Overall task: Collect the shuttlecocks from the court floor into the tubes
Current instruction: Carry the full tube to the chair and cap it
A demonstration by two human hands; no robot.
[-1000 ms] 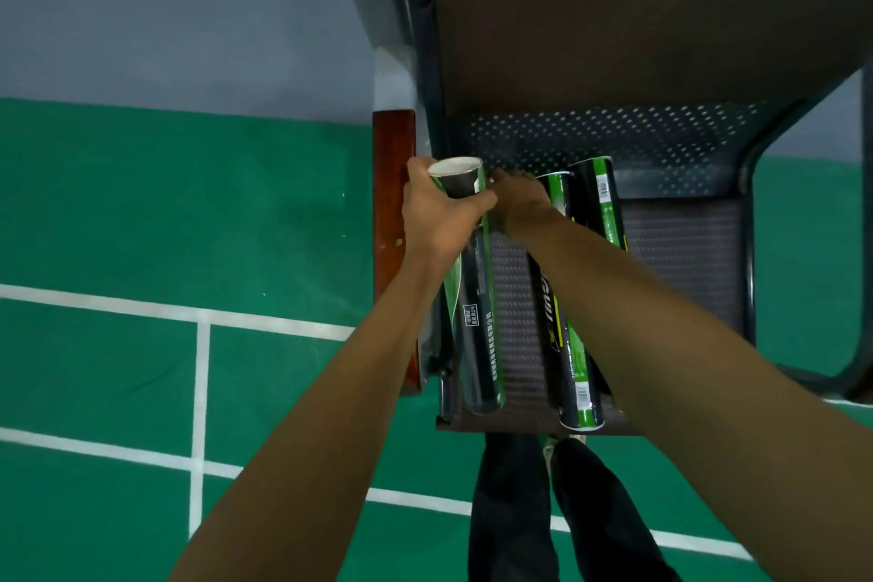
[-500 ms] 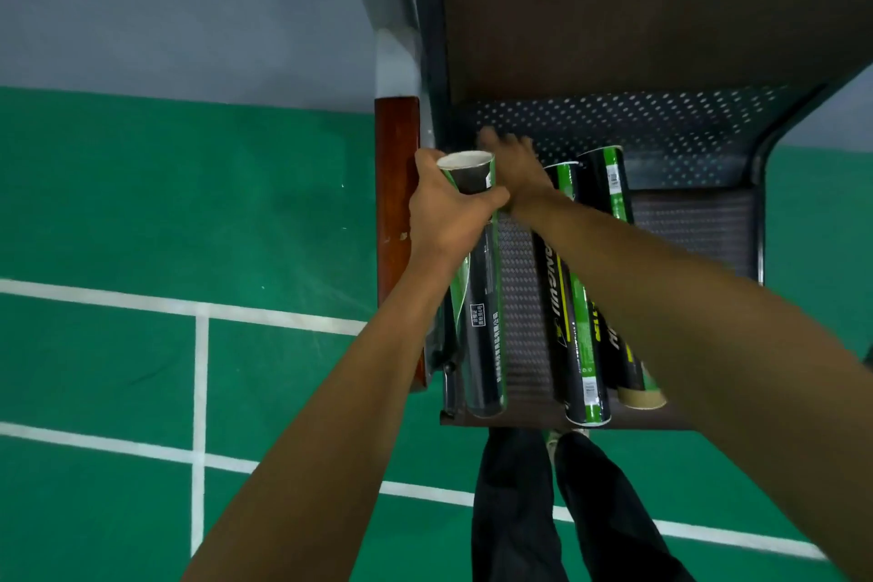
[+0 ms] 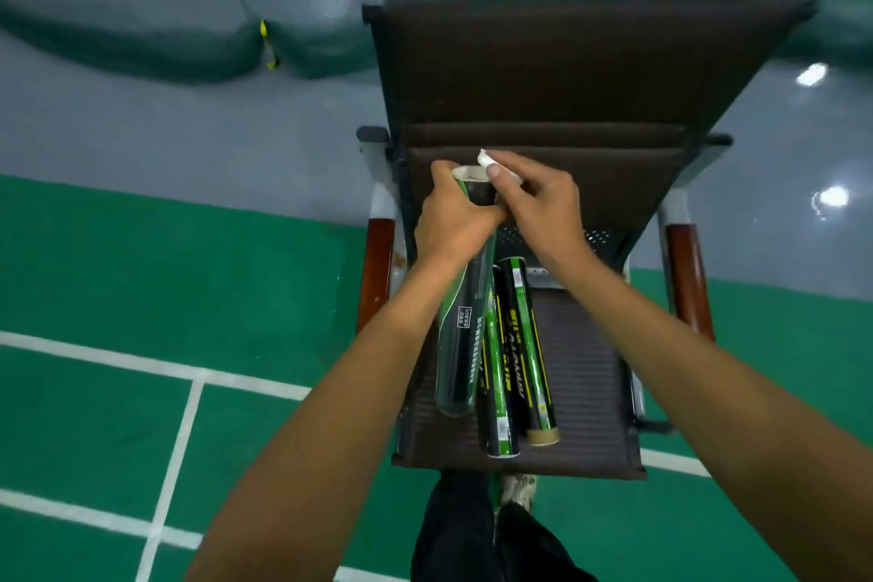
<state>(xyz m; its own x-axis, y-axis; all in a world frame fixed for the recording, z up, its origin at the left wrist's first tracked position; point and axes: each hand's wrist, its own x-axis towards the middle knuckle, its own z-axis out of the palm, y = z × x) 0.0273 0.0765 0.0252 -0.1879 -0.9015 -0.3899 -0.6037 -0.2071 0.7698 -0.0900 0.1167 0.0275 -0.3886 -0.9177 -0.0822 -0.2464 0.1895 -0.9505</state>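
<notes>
My left hand (image 3: 456, 217) grips a black and green shuttlecock tube (image 3: 460, 336) near its open top, tilted over the chair seat. My right hand (image 3: 538, 203) pinches a small white thing (image 3: 486, 158) at the tube's open mouth; whether it is a shuttlecock or a cap I cannot tell. Two more black and green tubes (image 3: 522, 350) lie side by side on the seat, just right of the held one.
A dark brown chair (image 3: 590, 369) with wooden armrests (image 3: 375, 274) stands on the green court floor (image 3: 141, 274) with white lines. A green net (image 3: 141, 47) lies heaped on the grey floor behind. My legs and shoe (image 3: 517, 487) are below the seat's front edge.
My right hand came back from the rear of the seat with a white thing and now holds it at the tube's mouth. The view has tilted up, showing the whole chair.
</notes>
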